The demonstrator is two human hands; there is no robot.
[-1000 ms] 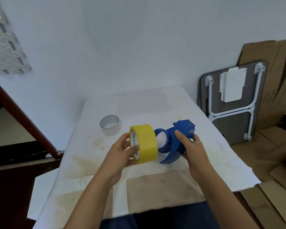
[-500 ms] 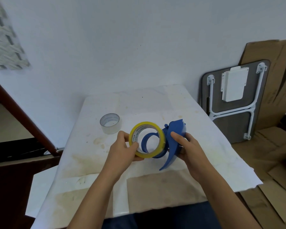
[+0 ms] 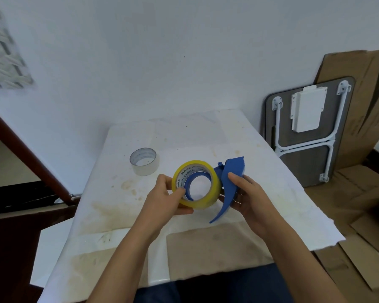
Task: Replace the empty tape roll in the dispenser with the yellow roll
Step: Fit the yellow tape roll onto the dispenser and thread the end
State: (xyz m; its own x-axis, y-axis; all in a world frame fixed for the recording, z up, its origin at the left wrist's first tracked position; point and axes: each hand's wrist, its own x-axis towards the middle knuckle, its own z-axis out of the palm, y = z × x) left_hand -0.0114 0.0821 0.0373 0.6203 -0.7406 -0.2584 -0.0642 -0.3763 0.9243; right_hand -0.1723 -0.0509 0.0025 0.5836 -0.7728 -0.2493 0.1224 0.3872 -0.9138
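Observation:
The yellow tape roll (image 3: 208,197) is in my left hand (image 3: 162,201), its open side turned toward me. It sits around the blue ring hub of the blue tape dispenser (image 3: 231,182), and the hub shows through the roll's core. My right hand (image 3: 248,196) grips the dispenser by its body and curved handle, above the table. The empty clear tape roll (image 3: 143,161) stands on the table, behind and left of my hands.
The white, stained table (image 3: 206,136) meets the wall at the back. A folded grey table (image 3: 304,132) and cardboard sheets (image 3: 363,101) lean against the wall on the right. A dark wooden frame (image 3: 26,154) runs along the left.
My left hand turned the yellow roll to face me and brought it right onto the dispenser's blue hub. My right hand tilted the dispenser toward the roll.

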